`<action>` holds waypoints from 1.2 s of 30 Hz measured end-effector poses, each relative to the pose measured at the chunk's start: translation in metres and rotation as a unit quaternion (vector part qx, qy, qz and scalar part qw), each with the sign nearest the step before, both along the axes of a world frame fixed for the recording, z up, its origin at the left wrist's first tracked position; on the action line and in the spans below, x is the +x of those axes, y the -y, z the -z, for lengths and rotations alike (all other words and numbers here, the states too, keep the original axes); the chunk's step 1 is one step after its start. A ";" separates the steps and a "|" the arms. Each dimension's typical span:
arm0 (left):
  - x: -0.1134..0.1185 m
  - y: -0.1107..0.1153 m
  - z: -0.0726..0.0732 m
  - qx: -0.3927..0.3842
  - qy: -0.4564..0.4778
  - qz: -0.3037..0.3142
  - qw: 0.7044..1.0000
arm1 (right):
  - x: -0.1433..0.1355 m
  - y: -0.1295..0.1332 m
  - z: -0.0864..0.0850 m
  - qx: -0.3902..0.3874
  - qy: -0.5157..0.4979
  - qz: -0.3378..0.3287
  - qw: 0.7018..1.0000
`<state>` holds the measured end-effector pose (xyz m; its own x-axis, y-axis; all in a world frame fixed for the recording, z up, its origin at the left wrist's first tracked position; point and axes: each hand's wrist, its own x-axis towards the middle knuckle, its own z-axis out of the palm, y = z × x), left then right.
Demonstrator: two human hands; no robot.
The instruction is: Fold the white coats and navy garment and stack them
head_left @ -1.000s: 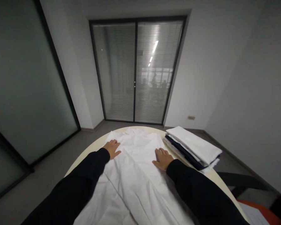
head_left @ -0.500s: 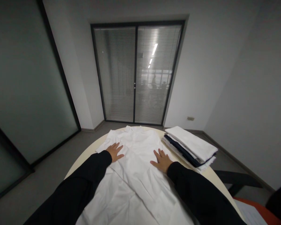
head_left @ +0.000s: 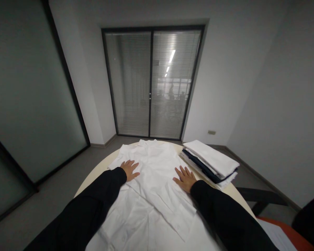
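A white garment (head_left: 149,195) lies spread over the round table (head_left: 94,174), its collar end at the far edge and wrinkles running across its nearer part. My left hand (head_left: 130,170) rests flat on the garment's left side, fingers spread. On the right side my right hand (head_left: 185,179) lies palm down with its fingers apart. Neither hand grips the cloth. A sleeve-like part of the garment runs diagonally between my hands towards the lower right.
A stack of folded white and dark cloth (head_left: 211,158) sits at the table's right edge. Beyond the lower right are an orange surface (head_left: 295,233), a paper sheet (head_left: 274,235) and a dark chair-like part (head_left: 261,197). Glass doors (head_left: 150,83) stand behind.
My right hand has slid slightly to the right over the garment, and the cloth near it looks more spread. My left hand has hardly moved. The view has shifted a little.
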<state>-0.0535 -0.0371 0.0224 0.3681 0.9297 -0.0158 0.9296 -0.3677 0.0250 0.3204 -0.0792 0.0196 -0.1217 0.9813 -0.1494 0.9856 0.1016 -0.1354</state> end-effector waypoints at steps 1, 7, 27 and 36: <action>0.003 0.003 -0.002 -0.012 -0.001 0.004 1.000 | 0.001 0.002 0.001 0.001 0.002 -0.001 1.000; 0.014 0.021 -0.007 -0.038 -0.002 0.045 0.998 | 0.012 0.011 -0.001 0.040 -0.010 -0.055 0.998; 0.025 0.027 0.013 -0.034 0.027 -0.040 0.998 | -0.085 0.077 -0.037 -0.010 -0.034 -0.202 0.979; 0.030 0.033 0.024 0.041 0.094 -0.132 0.986 | -0.070 0.077 -0.024 0.048 -0.081 -0.204 0.974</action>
